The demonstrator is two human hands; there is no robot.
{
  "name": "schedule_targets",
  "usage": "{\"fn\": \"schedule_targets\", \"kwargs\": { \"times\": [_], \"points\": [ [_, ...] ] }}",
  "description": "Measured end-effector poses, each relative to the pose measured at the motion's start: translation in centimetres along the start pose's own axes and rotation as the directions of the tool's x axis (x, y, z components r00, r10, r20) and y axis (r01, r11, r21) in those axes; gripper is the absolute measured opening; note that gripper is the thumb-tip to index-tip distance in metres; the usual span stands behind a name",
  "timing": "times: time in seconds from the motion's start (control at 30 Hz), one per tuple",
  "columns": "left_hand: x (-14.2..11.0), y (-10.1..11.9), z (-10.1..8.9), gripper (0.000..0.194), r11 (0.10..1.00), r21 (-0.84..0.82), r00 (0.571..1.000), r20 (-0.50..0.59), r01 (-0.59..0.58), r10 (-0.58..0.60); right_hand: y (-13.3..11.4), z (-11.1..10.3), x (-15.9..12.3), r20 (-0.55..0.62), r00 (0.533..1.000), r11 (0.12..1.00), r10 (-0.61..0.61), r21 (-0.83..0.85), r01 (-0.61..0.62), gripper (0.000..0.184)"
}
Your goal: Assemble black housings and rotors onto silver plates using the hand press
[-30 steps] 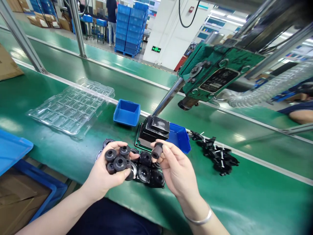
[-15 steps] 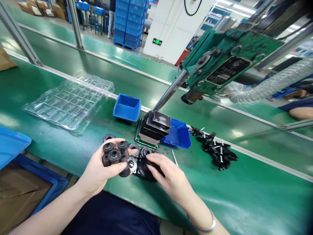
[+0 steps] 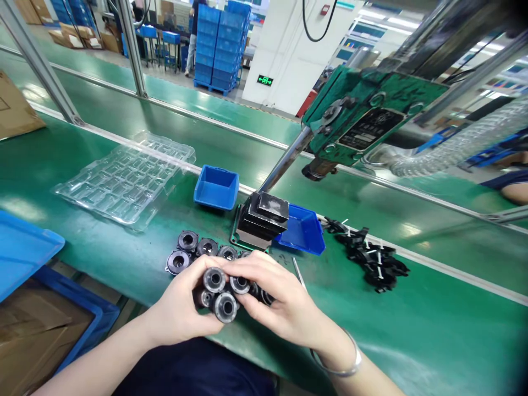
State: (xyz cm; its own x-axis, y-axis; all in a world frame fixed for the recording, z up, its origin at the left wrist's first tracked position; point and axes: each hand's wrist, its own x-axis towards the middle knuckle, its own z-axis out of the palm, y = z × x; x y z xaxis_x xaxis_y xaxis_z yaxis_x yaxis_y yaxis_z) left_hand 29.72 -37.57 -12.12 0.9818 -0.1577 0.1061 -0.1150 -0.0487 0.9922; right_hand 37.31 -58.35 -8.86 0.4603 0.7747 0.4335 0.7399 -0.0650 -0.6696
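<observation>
My left hand (image 3: 181,308) is closed around a bunch of small black rubber bushings (image 3: 219,292), their round ends facing up. My right hand (image 3: 280,300) meets it from the right, fingers curled over the same bunch and pinching one bushing (image 3: 240,284). Just beyond my hands, several round black housings (image 3: 193,250) lie in rows on the green bench (image 3: 412,330).
A black fixture block (image 3: 264,217) on a metal rod stands behind the housings, under a green press head (image 3: 367,121). Two small blue bins (image 3: 216,187) flank it. A clear blister tray (image 3: 124,179) lies left, a heap of black clips (image 3: 371,256) right, a blue crate (image 3: 20,247) at near left.
My right hand held one bushing up, dropped to the housings on the bench, and has now come back against the bunch in my left hand. The left hand moved slightly right and lower.
</observation>
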Motion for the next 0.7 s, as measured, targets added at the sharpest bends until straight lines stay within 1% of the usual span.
{"fn": "schedule_targets", "kwargs": {
  "times": [0.03, 0.07, 0.1, 0.13, 0.17, 0.2, 0.23, 0.27, 0.3, 0.33, 0.37, 0.4, 0.43, 0.47, 0.5, 0.53, 0.57, 0.6, 0.63, 0.67, 0.7],
  "points": [
    [0.0, 0.0, -0.1, 0.050, 0.999, 0.024, 1.000, 0.008, -0.030, 0.030, 0.1, 0.3, 0.0, -0.018, 1.000, 1.000, 0.007, 0.028, -0.006, 0.041],
    [0.1, 0.0, -0.2, 0.050, 0.998, 0.033, 0.999, 0.009, -0.049, 0.049, 0.2, 0.5, -0.1, -0.053, 0.998, 0.997, 0.046, 0.070, -0.042, 0.039],
    [0.1, -0.1, -0.2, 0.050, 0.998, 0.029, 0.999, 0.005, -0.053, 0.053, 0.3, 0.7, -0.2, -0.101, 0.988, 0.984, 0.120, 0.141, -0.106, 0.036],
    [0.2, -0.1, -0.3, 0.049, 0.999, 0.011, 0.999, -0.005, -0.045, 0.045, 0.5, 0.9, -0.3, -0.157, 0.962, 0.951, 0.222, 0.250, -0.179, 0.033],
    [0.2, -0.1, -0.4, 0.048, 0.999, -0.018, 0.999, -0.020, -0.034, 0.034, 0.7, 0.9, -0.4, -0.203, 0.917, 0.887, 0.344, 0.390, -0.247, 0.029],
    [0.2, -0.1, -0.5, 0.047, 0.998, -0.055, 0.999, -0.040, -0.019, 0.017, 1.0, 0.9, -0.4, -0.224, 0.855, 0.789, 0.468, 0.541, -0.291, 0.026],
    [0.3, -0.1, -0.6, 0.045, 0.995, -0.097, 0.998, -0.061, -0.001, -0.005, 1.3, 0.9, -0.3, -0.216, 0.789, 0.671, 0.575, 0.676, -0.304, 0.024],
    [0.3, 0.0, -0.7, 0.042, 0.990, -0.142, 0.997, -0.075, 0.022, -0.033, 1.6, 0.8, -0.2, -0.185, 0.731, 0.550, 0.656, 0.781, -0.296, 0.024],
    [0.2, 0.0, -0.8, 0.040, 0.981, -0.188, 0.995, -0.082, 0.048, -0.064, 1.9, 0.7, 0.0, -0.139, 0.687, 0.441, 0.713, 0.851, -0.285, 0.026],
    [0.2, 0.1, -0.9, 0.037, 0.970, -0.234, 0.992, -0.082, 0.073, -0.094, 2.2, 0.6, 0.2, -0.090, 0.652, 0.349, 0.753, 0.894, -0.279, 0.028],
    [0.1, 0.1, -1.0, 0.035, 0.956, -0.276, 0.989, -0.080, 0.097, -0.124, 2.4, 0.6, 0.3, -0.044, 0.626, 0.277, 0.779, 0.919, -0.280, 0.031],
    [0.1, 0.1, -1.1, 0.035, 0.943, -0.312, 0.986, -0.081, 0.117, -0.149, 2.6, 0.6, 0.4, -0.010, 0.608, 0.226, 0.794, 0.933, -0.280, 0.033],
    [0.0, 0.1, -1.1, 0.037, 0.931, -0.341, 0.982, -0.088, 0.130, -0.169, 2.8, 0.6, 0.5, 0.018, 0.598, 0.194, 0.801, 0.938, -0.287, 0.034],
    [-0.1, 0.1, -1.2, 0.043, 0.921, -0.364, 0.978, -0.092, 0.141, -0.186, 3.0, 0.6, 0.5, 0.032, 0.595, 0.185, 0.803, 0.936, -0.300, 0.036],
    [-0.2, 0.0, -1.2, 0.051, 0.912, -0.383, 0.975, -0.097, 0.147, -0.198, 3.1, 0.7, 0.5, 0.030, 0.597, 0.205, 0.802, 0.924, -0.322, 0.037],
    [-0.3, -0.1, -1.3, 0.060, 0.905, -0.401, 0.974, -0.104, 0.144, -0.202, 3.2, 0.8, 0.4, 0.010, 0.606, 0.260, 0.796, 0.897, -0.356, 0.038],
    [-0.4, -0.3, -1.4, 0.068, 0.899, -0.419, 0.974, -0.113, 0.132, -0.196, 3.4, 0.9, 0.3, -0.026, 0.621, 0.347, 0.783, 0.847, -0.403, 0.038],
    [-0.4, -0.4, -1.4, 0.073, 0.893, -0.437, 0.975, -0.126, 0.111, -0.183, 3.6, 1.0, 0.2, -0.076, 0.646, 0.462, 0.760, 0.763, -0.453, 0.039],
    [-0.5, -0.6, -1.5, 0.075, 0.886, -0.455, 0.975, -0.143, 0.089, -0.171, 3.8, 1.1, 0.1, -0.133, 0.680, 0.588, 0.721, 0.638, -0.498, 0.039],
    [-0.5, -0.7, -1.6, 0.074, 0.879, -0.471, 0.974, -0.157, 0.072, -0.163, 4.0, 1.3, 0.0, -0.183, 0.722, 0.702, 0.667, 0.478, -0.528, 0.038],
    [-0.5, -0.8, -1.6, 0.073, 0.873, -0.484, 0.973, -0.164, 0.065, -0.164, 4.3, 1.5, -0.1, -0.213, 0.767, 0.787, 0.605, 0.306, -0.536, 0.037]
  ]
}}
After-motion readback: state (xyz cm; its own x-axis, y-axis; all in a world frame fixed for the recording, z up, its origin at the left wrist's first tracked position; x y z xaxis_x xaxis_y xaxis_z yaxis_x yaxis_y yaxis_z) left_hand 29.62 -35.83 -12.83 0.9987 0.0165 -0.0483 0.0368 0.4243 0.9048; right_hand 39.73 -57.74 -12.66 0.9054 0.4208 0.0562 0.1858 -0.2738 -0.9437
